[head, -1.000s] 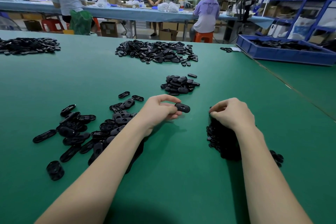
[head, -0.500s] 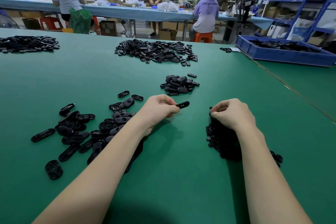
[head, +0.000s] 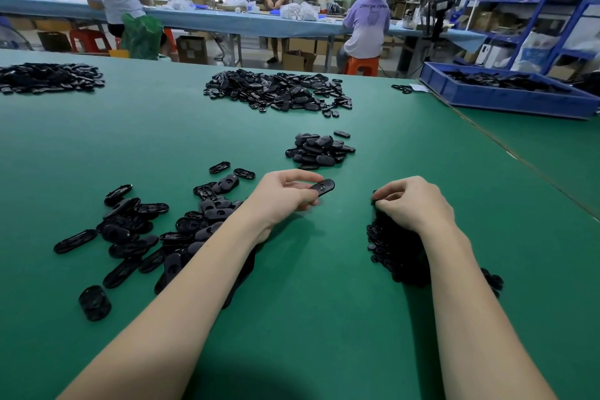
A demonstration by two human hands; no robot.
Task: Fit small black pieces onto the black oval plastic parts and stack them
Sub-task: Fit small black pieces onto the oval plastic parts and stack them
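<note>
My left hand (head: 284, 196) pinches one black oval part (head: 323, 188) between thumb and fingers, held just above the green table. My right hand (head: 412, 201) is curled over the top of a heap of small black pieces (head: 394, 252), fingertips pinching at a piece there; what it holds is mostly hidden. A loose spread of oval parts (head: 168, 230) lies to the left, partly under my left forearm. A small pile of oval parts (head: 319, 151) sits just beyond my hands.
A larger heap of black parts (head: 279, 91) lies mid-table and another (head: 48, 76) at the far left. A blue tray (head: 506, 97) of parts stands at the right. The green table (head: 308, 318) has a seam at the right. Three people work at a far bench.
My left hand has turned the oval part, first edge-on and now flatter again, staying in about the same place. My right hand stays on the small-piece heap.
</note>
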